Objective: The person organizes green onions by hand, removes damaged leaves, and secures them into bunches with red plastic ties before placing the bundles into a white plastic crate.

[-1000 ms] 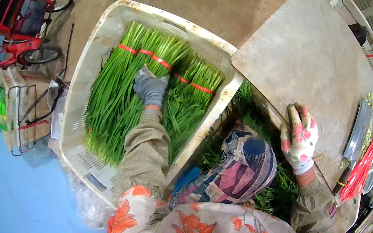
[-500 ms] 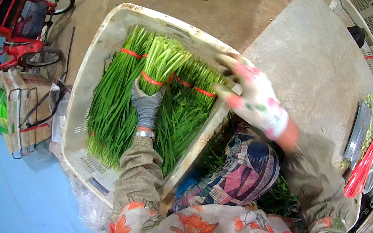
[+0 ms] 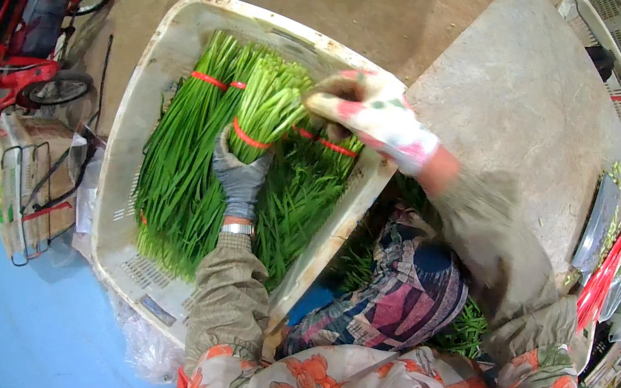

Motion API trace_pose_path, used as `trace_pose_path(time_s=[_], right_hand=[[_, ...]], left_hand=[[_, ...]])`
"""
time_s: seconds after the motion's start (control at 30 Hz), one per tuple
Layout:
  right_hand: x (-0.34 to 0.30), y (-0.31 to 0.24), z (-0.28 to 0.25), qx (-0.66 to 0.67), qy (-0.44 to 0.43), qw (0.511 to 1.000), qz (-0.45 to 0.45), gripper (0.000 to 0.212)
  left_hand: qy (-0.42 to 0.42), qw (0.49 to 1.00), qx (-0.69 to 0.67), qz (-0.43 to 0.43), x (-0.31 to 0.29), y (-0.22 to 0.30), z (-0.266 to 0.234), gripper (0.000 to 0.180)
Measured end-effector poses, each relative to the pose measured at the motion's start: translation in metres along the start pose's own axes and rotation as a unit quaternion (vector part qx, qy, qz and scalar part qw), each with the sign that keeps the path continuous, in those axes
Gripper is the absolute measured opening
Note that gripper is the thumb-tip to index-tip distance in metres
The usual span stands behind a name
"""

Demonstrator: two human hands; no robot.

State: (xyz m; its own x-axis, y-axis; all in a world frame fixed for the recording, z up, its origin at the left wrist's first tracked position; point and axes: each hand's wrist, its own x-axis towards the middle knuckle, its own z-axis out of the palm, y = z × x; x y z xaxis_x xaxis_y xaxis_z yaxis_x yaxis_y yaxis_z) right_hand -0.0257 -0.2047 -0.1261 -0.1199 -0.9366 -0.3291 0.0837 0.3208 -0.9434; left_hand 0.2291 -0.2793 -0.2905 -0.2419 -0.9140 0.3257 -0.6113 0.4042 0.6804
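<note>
My left hand [image 3: 238, 180], in a grey glove, is wrapped round a bunch of garlic chives [image 3: 267, 99] just below its red band. The bunch's pale cut stems point away from me. Close to the right side of those stem ends is my right hand [image 3: 374, 115], in a white glove with pink and green patches. Its fingers are curled into a pinch; whatever may be in them is hidden. Under and beside the held bunch, more banded green bunches [image 3: 180, 130] lie in a whitish plastic crate [image 3: 128, 112].
Right of the crate is my knee in patterned cloth [image 3: 414, 287], with loose greens [image 3: 465, 329] beside it. Red strips [image 3: 611, 268] and plastic bags lie at the far right. A red tricycle [image 3: 24, 73] and a cardboard box [image 3: 32, 170] stand at the left.
My right hand has swung left toward the stem ends, and its spread fingers have curled in. My left hand keeps its hold on the chives. The whole view has shifted slightly.
</note>
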Motion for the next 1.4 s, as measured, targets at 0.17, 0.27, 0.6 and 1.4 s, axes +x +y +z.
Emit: trace_pose_path(time_s=[0.17, 0.27, 0.6, 1.4], right_hand=[[-0.099, -0.028, -0.038, -0.019, -0.089, 0.996, -0.011, 0.013], [-0.145, -0.020, -0.058, -0.025, 0.038, 0.994, 0.099, 0.015], [-0.251, 0.037, -0.075, -0.037, 0.173, 0.958, 0.226, 0.019], [-0.323, 0.167, -0.031, -0.374, -0.043, 0.926, 0.018, 0.035]], left_hand=[[-0.077, 0.971, 0.223, -0.027, 0.012, 0.011, 0.023, 0.089], [-0.130, 0.916, 0.363, -0.108, 0.022, 0.015, 0.038, 0.088], [-0.122, 0.877, 0.450, -0.113, 0.040, 0.020, 0.050, 0.090], [-0.247, 0.855, 0.456, 0.024, -0.022, 0.001, -0.039, 0.106]])
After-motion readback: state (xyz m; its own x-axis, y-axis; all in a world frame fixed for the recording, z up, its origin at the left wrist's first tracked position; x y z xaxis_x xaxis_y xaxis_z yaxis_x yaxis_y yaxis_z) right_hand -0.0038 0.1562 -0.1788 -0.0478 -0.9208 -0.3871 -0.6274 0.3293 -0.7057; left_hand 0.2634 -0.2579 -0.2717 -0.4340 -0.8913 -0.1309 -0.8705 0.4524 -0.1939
